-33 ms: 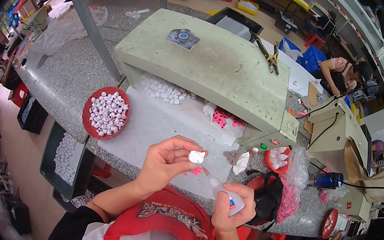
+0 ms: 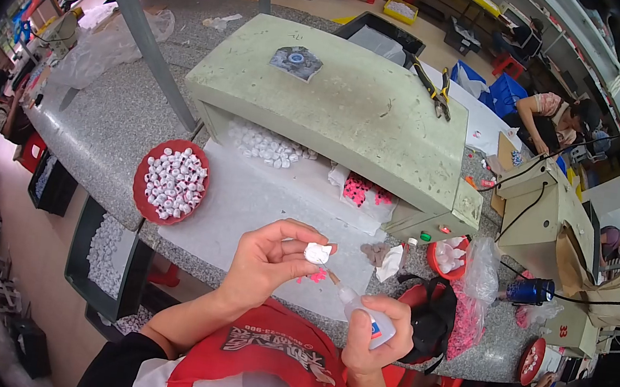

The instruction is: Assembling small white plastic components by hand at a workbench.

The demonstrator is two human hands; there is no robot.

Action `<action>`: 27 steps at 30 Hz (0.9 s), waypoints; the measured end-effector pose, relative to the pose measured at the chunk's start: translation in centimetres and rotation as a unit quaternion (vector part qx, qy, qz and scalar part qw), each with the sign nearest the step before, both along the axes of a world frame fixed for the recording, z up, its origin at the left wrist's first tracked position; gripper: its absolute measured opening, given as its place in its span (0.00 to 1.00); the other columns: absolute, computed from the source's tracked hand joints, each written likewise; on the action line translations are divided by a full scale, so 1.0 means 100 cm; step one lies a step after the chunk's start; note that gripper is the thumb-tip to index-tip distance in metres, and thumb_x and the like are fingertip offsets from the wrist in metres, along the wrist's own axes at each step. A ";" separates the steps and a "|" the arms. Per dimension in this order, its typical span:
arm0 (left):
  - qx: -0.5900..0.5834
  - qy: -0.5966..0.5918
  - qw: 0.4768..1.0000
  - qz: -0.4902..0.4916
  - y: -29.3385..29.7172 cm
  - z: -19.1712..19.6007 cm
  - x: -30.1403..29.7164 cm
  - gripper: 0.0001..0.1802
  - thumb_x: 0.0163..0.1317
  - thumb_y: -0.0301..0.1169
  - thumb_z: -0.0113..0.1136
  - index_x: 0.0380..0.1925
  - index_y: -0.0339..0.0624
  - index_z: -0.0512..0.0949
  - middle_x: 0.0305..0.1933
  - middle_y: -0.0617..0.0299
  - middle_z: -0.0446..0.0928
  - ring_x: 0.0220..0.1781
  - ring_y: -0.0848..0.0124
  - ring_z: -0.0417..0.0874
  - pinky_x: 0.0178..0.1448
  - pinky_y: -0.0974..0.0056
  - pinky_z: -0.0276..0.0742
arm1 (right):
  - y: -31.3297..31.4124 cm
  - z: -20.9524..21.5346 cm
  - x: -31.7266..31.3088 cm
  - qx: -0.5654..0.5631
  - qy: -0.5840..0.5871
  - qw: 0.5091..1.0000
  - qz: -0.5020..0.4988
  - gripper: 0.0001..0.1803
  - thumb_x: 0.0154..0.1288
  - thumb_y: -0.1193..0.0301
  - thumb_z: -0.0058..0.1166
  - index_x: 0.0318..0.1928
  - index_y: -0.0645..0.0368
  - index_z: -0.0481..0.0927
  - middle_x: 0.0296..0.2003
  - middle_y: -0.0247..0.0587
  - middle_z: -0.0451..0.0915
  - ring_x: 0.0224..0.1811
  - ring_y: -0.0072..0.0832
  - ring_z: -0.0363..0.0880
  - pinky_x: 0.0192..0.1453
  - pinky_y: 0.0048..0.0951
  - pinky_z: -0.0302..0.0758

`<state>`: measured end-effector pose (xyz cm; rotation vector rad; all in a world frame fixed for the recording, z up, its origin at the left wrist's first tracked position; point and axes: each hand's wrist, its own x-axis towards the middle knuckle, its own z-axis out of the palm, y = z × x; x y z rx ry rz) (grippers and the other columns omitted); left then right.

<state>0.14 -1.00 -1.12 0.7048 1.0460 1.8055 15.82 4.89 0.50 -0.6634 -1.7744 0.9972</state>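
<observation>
My left hand pinches a small white rounded plastic piece between thumb and fingertips, above the paper-covered table. In my right hand is a translucent squeeze bottle with a narrow brownish nozzle, like a glue bottle. It is tilted so the nozzle tip points up and left, a short gap below the white piece. Small bright pink bits lie on the white paper just beneath, partly covered by my left hand. More pink pieces rest on a white sheet beyond my hands.
A red bowl of white pieces stands at the left. A pale green metal stand with pliers on top spans loose white pieces. A black bag sits right of my bottle. Another person works at far right.
The bottle's nozzle tip has shifted very slightly away from the white piece. Otherwise both hands look the same.
</observation>
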 end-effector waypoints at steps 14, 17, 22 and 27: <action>-0.002 -0.064 0.998 -0.019 0.000 -0.003 -0.003 0.16 0.46 0.10 0.55 0.36 0.32 0.71 0.41 0.55 0.71 0.48 0.60 0.76 0.58 0.57 0.70 | 0.000 -0.004 0.003 -0.024 0.014 0.999 -0.019 0.09 0.50 0.71 0.53 0.31 0.64 0.73 0.25 0.37 0.75 0.23 0.18 0.70 0.27 0.17 0.66; -0.007 -0.057 0.998 -0.015 0.000 -0.004 -0.003 0.15 0.46 0.10 0.55 0.36 0.33 0.71 0.41 0.55 0.71 0.47 0.62 0.76 0.59 0.55 0.69 | 0.001 -0.004 0.004 -0.003 0.001 1.000 -0.010 0.09 0.50 0.72 0.53 0.30 0.64 0.73 0.24 0.37 0.75 0.22 0.17 0.70 0.26 0.16 0.66; 0.000 -0.050 0.999 -0.015 0.000 -0.009 -0.002 0.15 0.46 0.10 0.55 0.36 0.33 0.71 0.42 0.55 0.71 0.48 0.61 0.76 0.58 0.57 0.70 | 0.004 -0.008 -0.001 -0.004 0.015 1.000 -0.009 0.09 0.50 0.72 0.52 0.30 0.65 0.73 0.23 0.37 0.75 0.21 0.17 0.70 0.25 0.16 0.66; -0.020 -0.030 0.999 -0.002 -0.002 -0.018 -0.010 0.15 0.48 0.10 0.54 0.37 0.32 0.70 0.44 0.54 0.71 0.51 0.59 0.74 0.50 0.64 0.75 | 0.041 -0.043 -0.003 -0.355 0.109 0.928 0.029 0.10 0.50 0.74 0.52 0.33 0.67 0.72 0.26 0.39 0.75 0.21 0.21 0.71 0.25 0.18 0.70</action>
